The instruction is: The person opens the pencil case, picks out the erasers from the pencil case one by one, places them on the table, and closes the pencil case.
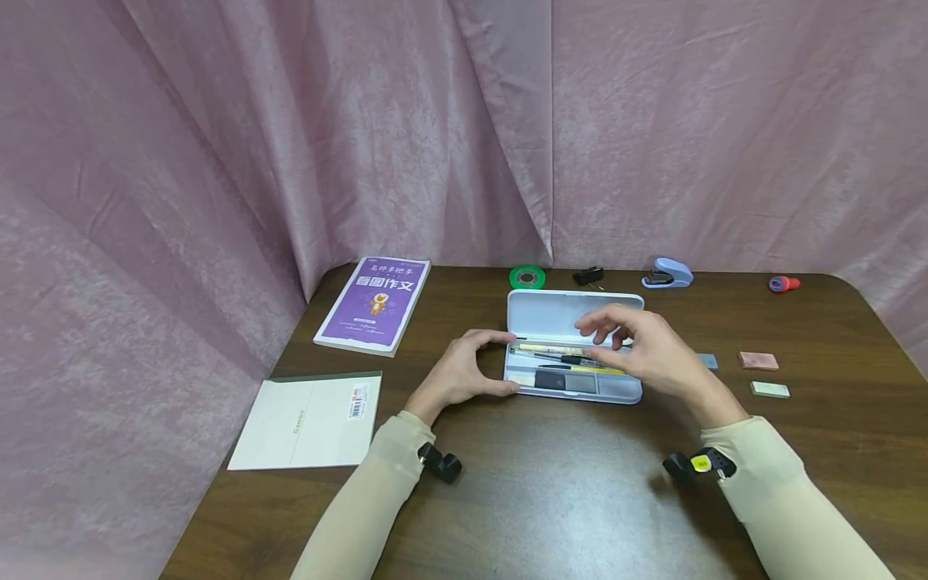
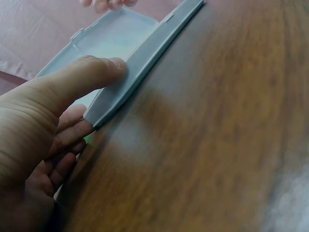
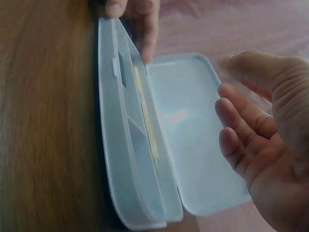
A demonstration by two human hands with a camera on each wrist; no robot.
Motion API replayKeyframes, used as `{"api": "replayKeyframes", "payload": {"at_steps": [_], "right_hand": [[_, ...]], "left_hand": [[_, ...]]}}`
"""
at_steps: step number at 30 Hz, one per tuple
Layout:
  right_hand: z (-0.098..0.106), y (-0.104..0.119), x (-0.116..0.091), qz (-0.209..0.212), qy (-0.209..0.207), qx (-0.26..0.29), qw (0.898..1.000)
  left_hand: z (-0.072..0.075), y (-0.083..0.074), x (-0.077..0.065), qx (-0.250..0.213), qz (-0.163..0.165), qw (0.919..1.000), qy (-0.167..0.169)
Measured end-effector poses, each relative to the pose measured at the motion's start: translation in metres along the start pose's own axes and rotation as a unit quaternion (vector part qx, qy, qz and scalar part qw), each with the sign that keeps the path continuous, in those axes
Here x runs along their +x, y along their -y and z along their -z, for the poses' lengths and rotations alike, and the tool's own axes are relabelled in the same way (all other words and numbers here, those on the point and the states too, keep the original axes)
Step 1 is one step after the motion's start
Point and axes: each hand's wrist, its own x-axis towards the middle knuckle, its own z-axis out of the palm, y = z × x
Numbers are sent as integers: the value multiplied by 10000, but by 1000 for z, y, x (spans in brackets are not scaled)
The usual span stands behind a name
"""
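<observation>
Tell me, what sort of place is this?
It looks like a desk for schoolwork or writing, perhaps at home, though I can't be sure. An open pencil case, a purple book and a stapler show it.

You've got a purple book (image 1: 373, 304) left of centre, white notebook (image 1: 308, 427) below it (barcode sticker (image 1: 358, 401) on its right). Near frame centre, green disc (image 1: 527, 277); blue stapler (image 1: 670, 272) further right. Pink block (image 1: 759, 361) and pale-green block (image 1: 770, 390) sit mid-right. Pink curtain (image 1: 406, 129) fills your upper frame.
</observation>
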Motion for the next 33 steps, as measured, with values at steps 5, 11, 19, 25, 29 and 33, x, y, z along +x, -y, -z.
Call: {"api": "replayKeyframes", "payload": {"at_steps": [5,11,19,25,29,33], "right_hand": [[-15,2,11,102,271,109,9995],[-33,4,20,104,666,256,9974],[-56,4,27,222,914,116,9955],[-67,2,29,346,1107,-81,9932],[-71,3,32,473,1310,-342,9897],[-71,3,35,408,1564,-574,9852]], "left_hand": [[-1,0,0,-52,8,10000,-3],[0,-1,0,-104,-32,9999,43],[1,-1,0,-35,-61,10000,43],[1,0,-1,-39,-65,10000,34],[0,0,0,-32,-90,10000,21],[1,0,0,-52,-130,9999,31]]}}
